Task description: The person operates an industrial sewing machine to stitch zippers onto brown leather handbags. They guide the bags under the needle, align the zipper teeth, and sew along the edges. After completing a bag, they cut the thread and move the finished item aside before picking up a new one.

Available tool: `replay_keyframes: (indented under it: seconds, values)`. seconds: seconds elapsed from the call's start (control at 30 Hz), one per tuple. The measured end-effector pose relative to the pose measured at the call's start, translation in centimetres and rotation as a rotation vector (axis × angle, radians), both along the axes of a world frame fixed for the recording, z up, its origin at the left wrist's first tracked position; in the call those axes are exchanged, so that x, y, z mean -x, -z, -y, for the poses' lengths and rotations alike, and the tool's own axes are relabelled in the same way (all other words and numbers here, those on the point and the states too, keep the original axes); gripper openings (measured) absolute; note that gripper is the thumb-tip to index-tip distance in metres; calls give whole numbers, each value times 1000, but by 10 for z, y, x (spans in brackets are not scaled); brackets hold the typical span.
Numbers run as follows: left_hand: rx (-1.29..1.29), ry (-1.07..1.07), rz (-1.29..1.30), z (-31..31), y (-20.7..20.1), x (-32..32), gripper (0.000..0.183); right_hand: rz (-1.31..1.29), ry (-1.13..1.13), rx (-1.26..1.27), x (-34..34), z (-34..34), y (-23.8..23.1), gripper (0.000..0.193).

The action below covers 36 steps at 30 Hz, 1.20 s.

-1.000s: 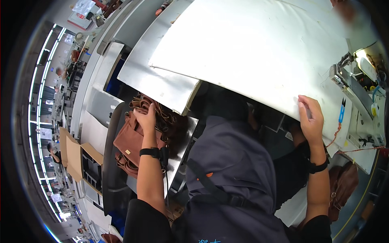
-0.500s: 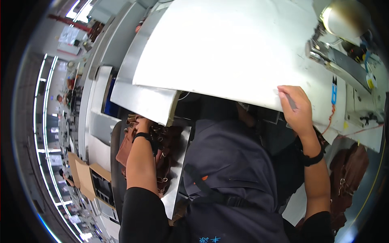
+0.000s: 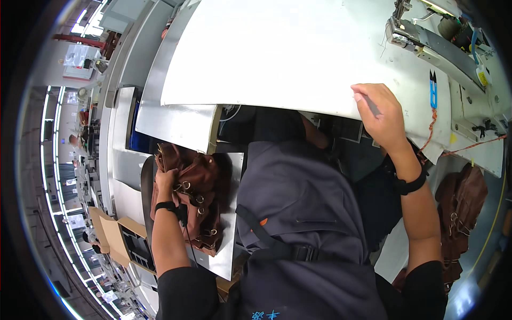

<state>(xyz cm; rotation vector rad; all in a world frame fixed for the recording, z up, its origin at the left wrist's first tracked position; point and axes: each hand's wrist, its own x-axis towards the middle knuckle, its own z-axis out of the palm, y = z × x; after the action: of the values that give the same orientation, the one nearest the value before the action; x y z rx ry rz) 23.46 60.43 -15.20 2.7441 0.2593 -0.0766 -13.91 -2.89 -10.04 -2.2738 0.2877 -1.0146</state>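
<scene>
Past the dark grey fabric apron [image 3: 301, 213], the left hand [image 3: 167, 178] is closed on the edge of the brown leather bags with metal rings [image 3: 201, 216], piled on the shiny metal shelf [image 3: 230, 229] at the person's left. Right hand [image 3: 380, 114] is half-curled, thumb-finger gap showing, over the white tabletop's [image 3: 266, 58] front edge; contact unclear. Beyond: blue-handled thread snips [image 3: 433, 93], then the grey sewing machine arm [image 3: 440, 57].
</scene>
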Motion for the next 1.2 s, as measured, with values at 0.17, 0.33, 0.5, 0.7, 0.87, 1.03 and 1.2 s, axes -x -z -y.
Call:
replay_keyframes:
  seconds: [0.17,0.33,0.5,0.7,0.87,1.03,1.2]
  values:
    - [207,-61,-24,-2,-38,21,52,-12,34,20,4,2,2,14]
    - [441,-61,-62,-37,-95,30,38,-33,48,34,5,3,3,15]
    - [576,-178,-127,-93,-160,36,36,-28,39,26,2,2,6,15]
    - [738,-419,-158,-93,-208,62,26,-21,19,30,1,1,4,15]
    - [571,38,-11,-27,-247,133,29,-22,17,34,7,7,5,17]
    - [653,-246,-73,-63,-255,85,25,-54,-7,30,9,8,6,23]
    - [589,-284,-125,-79,-312,3,17,-66,-15,33,9,8,6,24]
